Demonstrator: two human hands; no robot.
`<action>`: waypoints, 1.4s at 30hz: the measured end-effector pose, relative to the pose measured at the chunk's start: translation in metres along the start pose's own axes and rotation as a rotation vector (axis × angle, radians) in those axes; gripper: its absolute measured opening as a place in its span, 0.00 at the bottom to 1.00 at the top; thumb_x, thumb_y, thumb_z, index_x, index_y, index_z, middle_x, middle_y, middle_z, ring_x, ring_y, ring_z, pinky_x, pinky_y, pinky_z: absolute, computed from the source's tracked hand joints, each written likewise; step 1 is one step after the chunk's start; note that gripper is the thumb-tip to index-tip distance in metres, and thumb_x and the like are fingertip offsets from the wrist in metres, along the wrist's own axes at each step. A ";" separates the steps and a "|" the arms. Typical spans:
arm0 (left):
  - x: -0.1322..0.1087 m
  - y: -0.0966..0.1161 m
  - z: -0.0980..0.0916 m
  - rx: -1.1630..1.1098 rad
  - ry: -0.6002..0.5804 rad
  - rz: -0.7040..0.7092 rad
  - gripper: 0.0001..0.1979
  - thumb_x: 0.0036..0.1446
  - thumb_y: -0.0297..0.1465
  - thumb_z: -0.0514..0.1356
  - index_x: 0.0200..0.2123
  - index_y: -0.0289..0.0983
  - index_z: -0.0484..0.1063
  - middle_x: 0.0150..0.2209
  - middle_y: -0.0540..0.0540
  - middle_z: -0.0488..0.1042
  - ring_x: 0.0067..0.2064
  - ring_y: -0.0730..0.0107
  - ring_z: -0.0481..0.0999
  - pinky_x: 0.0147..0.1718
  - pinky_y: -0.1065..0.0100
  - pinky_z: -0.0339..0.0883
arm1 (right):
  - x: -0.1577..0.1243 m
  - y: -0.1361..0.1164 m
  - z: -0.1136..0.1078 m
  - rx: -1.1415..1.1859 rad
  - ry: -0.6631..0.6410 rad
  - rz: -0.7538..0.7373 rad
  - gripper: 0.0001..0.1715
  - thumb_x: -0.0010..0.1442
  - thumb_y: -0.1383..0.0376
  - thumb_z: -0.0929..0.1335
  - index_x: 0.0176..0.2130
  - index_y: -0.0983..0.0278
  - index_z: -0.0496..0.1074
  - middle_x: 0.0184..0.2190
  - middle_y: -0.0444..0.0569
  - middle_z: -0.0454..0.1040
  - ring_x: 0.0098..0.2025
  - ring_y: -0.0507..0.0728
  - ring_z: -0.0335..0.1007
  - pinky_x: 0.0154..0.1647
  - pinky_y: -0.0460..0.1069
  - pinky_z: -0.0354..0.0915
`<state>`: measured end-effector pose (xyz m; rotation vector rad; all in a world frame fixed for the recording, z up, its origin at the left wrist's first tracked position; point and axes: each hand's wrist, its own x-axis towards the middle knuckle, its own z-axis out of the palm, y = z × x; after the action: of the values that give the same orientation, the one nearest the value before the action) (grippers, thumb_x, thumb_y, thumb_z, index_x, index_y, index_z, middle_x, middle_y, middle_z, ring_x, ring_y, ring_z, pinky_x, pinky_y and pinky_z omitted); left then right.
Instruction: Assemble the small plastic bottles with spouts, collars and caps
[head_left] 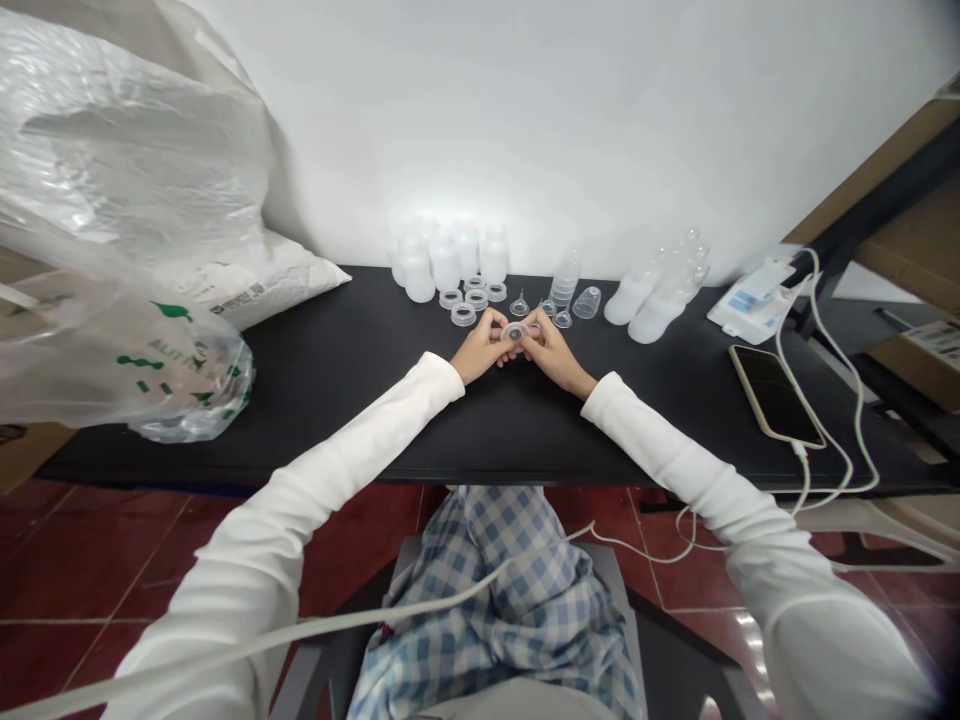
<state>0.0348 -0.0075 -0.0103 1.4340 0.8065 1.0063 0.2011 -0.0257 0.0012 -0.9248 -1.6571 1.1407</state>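
Note:
Both hands meet over the black table (337, 400), fingers closed on one translucent ring (516, 331) with something small in its centre. My left hand (482, 348) grips its left side and my right hand (551, 350) its right side. Just beyond lie several loose rings (463, 314), with frosted bottles (417, 268) standing behind them. Clear nipples (519, 304) sit past my right hand, beside a stack of clear caps (565, 280) and a clear cup (587, 302) tipped over. More frosted bottles (652, 318) lie farther right, by the wall.
Large plastic bags (135, 350) fill the left end of the table. A phone (776, 395) with a white cable lies at the right, near a white power strip (754, 300). Cables loop over the table's right edge and across my lap.

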 end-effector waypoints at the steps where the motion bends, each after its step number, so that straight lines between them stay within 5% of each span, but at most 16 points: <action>1: 0.000 0.000 0.000 -0.011 -0.016 0.000 0.21 0.56 0.36 0.68 0.37 0.40 0.54 0.23 0.57 0.73 0.24 0.77 0.74 0.24 0.76 0.63 | 0.000 -0.001 0.000 -0.008 0.001 -0.002 0.26 0.60 0.42 0.70 0.37 0.58 0.59 0.25 0.39 0.70 0.29 0.51 0.70 0.28 0.47 0.65; 15: 0.001 -0.009 0.003 0.023 -0.025 0.095 0.22 0.58 0.43 0.66 0.39 0.41 0.54 0.25 0.56 0.74 0.26 0.77 0.75 0.26 0.74 0.65 | -0.003 0.001 0.000 -0.214 0.100 -0.104 0.24 0.64 0.42 0.66 0.36 0.58 0.60 0.24 0.42 0.71 0.25 0.53 0.67 0.28 0.50 0.61; 21: 0.008 -0.015 -0.006 -0.019 0.030 0.237 0.21 0.56 0.42 0.67 0.40 0.40 0.58 0.27 0.57 0.72 0.26 0.78 0.73 0.29 0.72 0.67 | 0.000 0.003 0.002 -0.057 0.083 -0.150 0.33 0.57 0.42 0.73 0.47 0.56 0.57 0.27 0.36 0.63 0.25 0.49 0.61 0.25 0.47 0.59; 25: 0.012 -0.012 -0.012 -0.011 0.077 0.324 0.20 0.51 0.38 0.71 0.37 0.39 0.63 0.35 0.51 0.74 0.36 0.74 0.78 0.37 0.70 0.71 | 0.002 0.002 0.000 0.047 0.048 -0.082 0.34 0.59 0.38 0.69 0.51 0.55 0.57 0.28 0.36 0.64 0.22 0.47 0.58 0.23 0.46 0.58; 29: 0.011 -0.009 -0.014 0.007 0.053 0.313 0.19 0.50 0.37 0.71 0.35 0.39 0.64 0.37 0.49 0.75 0.46 0.68 0.78 0.45 0.67 0.73 | 0.002 -0.003 -0.002 -0.034 0.019 -0.062 0.29 0.59 0.39 0.69 0.44 0.59 0.69 0.25 0.38 0.62 0.23 0.48 0.56 0.24 0.46 0.57; 34: 0.008 -0.008 -0.010 0.045 0.061 0.274 0.13 0.53 0.30 0.66 0.40 0.39 0.66 0.42 0.45 0.77 0.46 0.67 0.79 0.48 0.63 0.73 | 0.004 -0.003 -0.003 -0.094 0.183 -0.126 0.32 0.57 0.35 0.68 0.35 0.60 0.68 0.25 0.40 0.63 0.26 0.49 0.57 0.25 0.47 0.56; 37: 0.006 -0.006 -0.014 0.238 0.220 0.311 0.12 0.55 0.24 0.59 0.43 0.39 0.66 0.46 0.43 0.76 0.46 0.67 0.79 0.50 0.61 0.72 | 0.006 0.001 -0.004 -0.082 0.258 -0.132 0.33 0.57 0.34 0.67 0.31 0.60 0.65 0.23 0.40 0.60 0.25 0.49 0.55 0.24 0.47 0.54; 42: 0.010 0.003 -0.043 0.635 0.781 0.327 0.23 0.49 0.20 0.60 0.49 0.38 0.63 0.54 0.37 0.67 0.58 0.56 0.70 0.60 0.53 0.65 | 0.006 0.002 -0.005 -0.074 0.305 -0.132 0.33 0.58 0.35 0.67 0.28 0.59 0.59 0.22 0.38 0.54 0.24 0.49 0.51 0.24 0.47 0.52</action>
<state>-0.0010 0.0191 -0.0070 1.7430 1.5957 1.7102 0.2041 -0.0182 0.0012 -0.9677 -1.4938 0.8097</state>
